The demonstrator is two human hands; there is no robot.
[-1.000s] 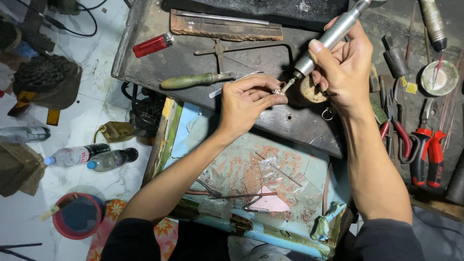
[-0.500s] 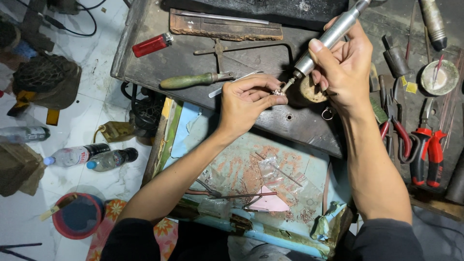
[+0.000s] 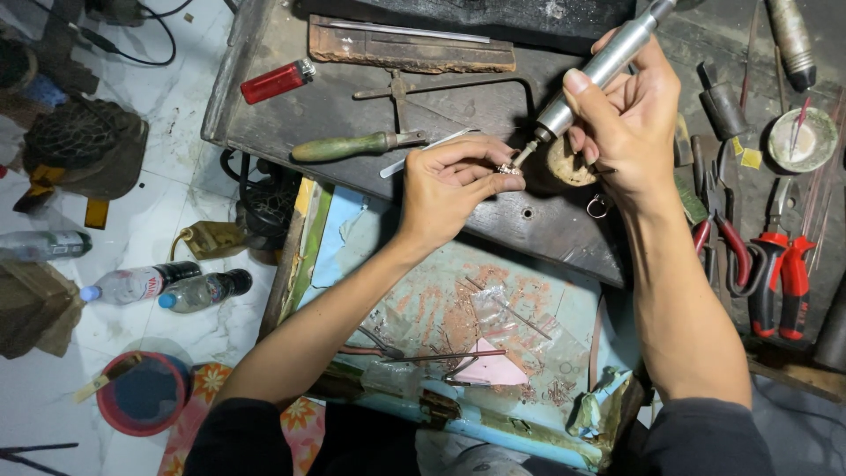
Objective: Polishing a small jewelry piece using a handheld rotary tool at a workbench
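My left hand (image 3: 454, 181) pinches a small silver ring (image 3: 508, 167) between thumb and fingers, just above the dark workbench (image 3: 370, 106). A silver rotary handpiece (image 3: 599, 70) is gripped like a pen in my right hand (image 3: 627, 123), slanting down to the left. Its thin bit touches the ring. A round wooden peg (image 3: 567, 167) sits right under the two hands.
A green-handled tool (image 3: 348, 145), a red lighter (image 3: 278, 81) and a worn wooden block (image 3: 410, 53) lie on the bench. Red-handled pliers (image 3: 780, 269) and other tools lie at right. A light blue tray (image 3: 564, 308) with metal scraps is below the bench. Plastic bottles (image 3: 167, 284) lie on the floor.
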